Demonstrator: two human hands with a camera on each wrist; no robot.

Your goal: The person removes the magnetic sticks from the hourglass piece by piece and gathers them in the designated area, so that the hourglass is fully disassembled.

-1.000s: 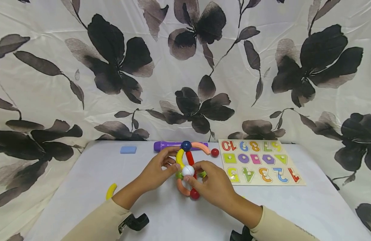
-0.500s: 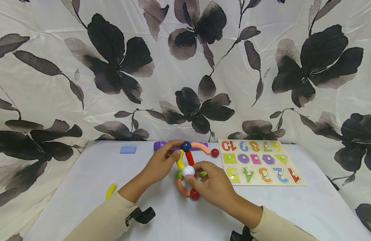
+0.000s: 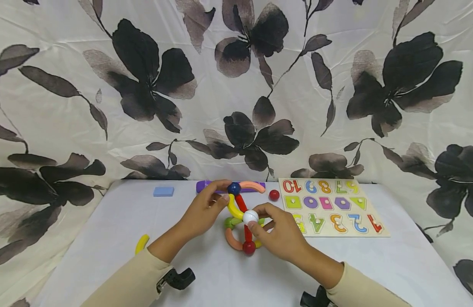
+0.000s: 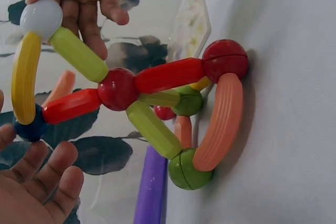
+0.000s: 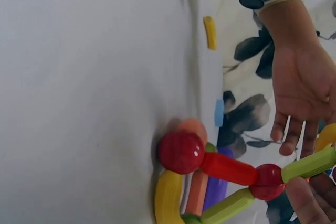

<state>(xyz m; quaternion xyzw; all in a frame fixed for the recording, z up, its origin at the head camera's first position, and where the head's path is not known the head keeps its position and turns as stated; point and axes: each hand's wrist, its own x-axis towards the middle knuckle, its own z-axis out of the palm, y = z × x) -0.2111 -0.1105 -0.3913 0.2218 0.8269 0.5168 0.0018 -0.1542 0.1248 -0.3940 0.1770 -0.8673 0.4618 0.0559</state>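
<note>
The right hand (image 3: 280,232) is pinching the white ball (image 3: 250,216) while the left hand (image 3: 201,213) is pinching the blue ball (image 3: 233,188), steadying the rod-and-ball toy (image 3: 242,221) standing mid-surface, left of the number puzzle (image 3: 330,206).

Readable marks: only on the number puzzle board (image 3: 332,207), lying just right of my right hand (image 3: 279,232). Far row of coloured digit pieces, upside down to me: 10, 9, 8, 7, 6. Near row, likewise inverted: 5, 4, 3, 2, 1.
</note>
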